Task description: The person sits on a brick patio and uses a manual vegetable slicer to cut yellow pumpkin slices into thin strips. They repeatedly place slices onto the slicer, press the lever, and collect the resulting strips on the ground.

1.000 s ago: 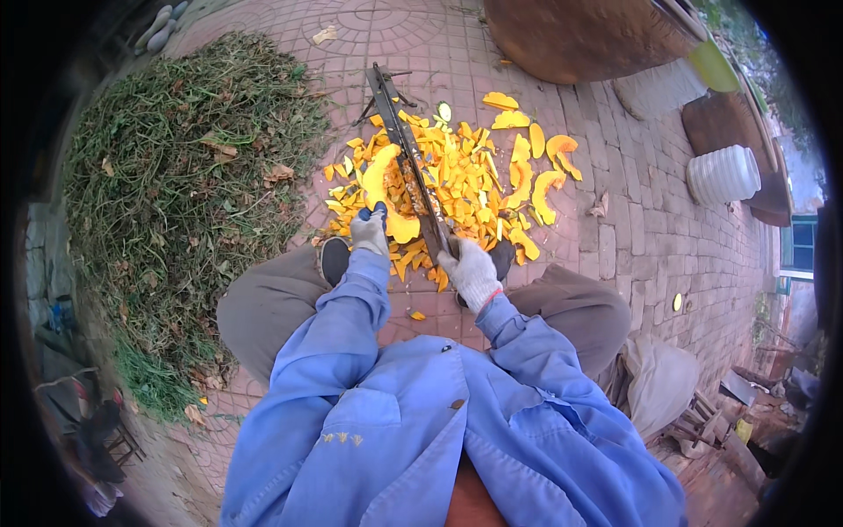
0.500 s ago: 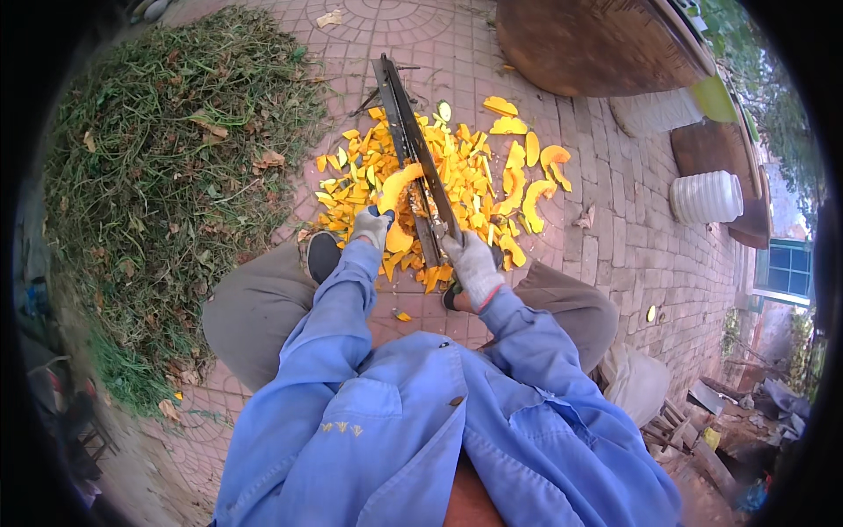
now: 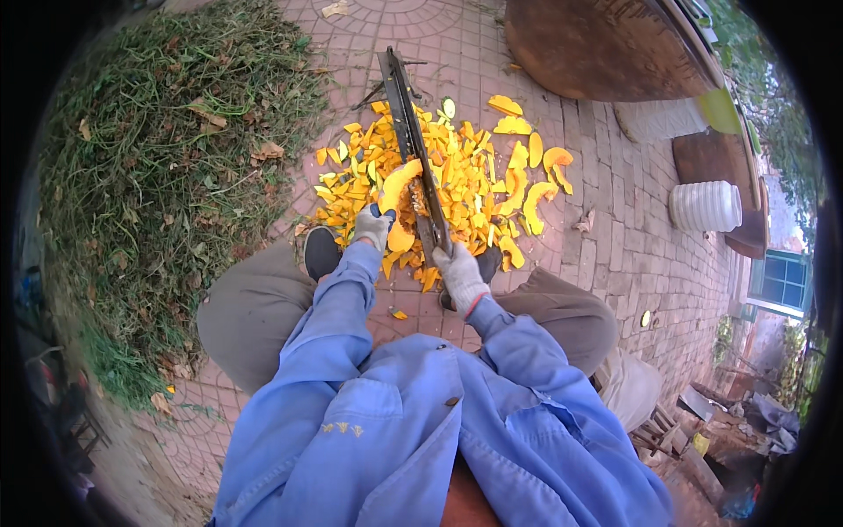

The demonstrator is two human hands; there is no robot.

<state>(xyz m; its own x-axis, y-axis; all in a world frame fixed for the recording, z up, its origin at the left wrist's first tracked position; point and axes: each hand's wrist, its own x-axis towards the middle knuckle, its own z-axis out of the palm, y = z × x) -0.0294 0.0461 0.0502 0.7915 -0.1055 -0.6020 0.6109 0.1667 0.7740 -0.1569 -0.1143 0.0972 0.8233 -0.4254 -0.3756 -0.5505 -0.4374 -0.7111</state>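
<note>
A long metal lever chopper [image 3: 407,123] stands over a heap of cut orange pumpkin pieces [image 3: 458,180]. My right hand [image 3: 462,274], in a pale work glove, is wrapped round the near end of its blade arm. The arm lies down close along the base. On the left side of the chopper, my gloved left hand [image 3: 373,226] grips a curved pumpkin slice [image 3: 399,183], whose upper part rests against the blade. Seeds and pulp stick to the chopper's middle. The glove and slice partly hide my left fingers.
Several larger pumpkin slices [image 3: 531,206] lie right of the heap. A big mound of cut greenery [image 3: 176,176] covers the paving at left. Large brown vats [image 3: 606,44] and a white ribbed tub [image 3: 705,206] stand at right. My shoes flank the chopper's near end.
The blade arm has swung down and left toward the base, with my right hand moving along with it. My left hand keeps hold of the pumpkin slice in nearly the same spot.
</note>
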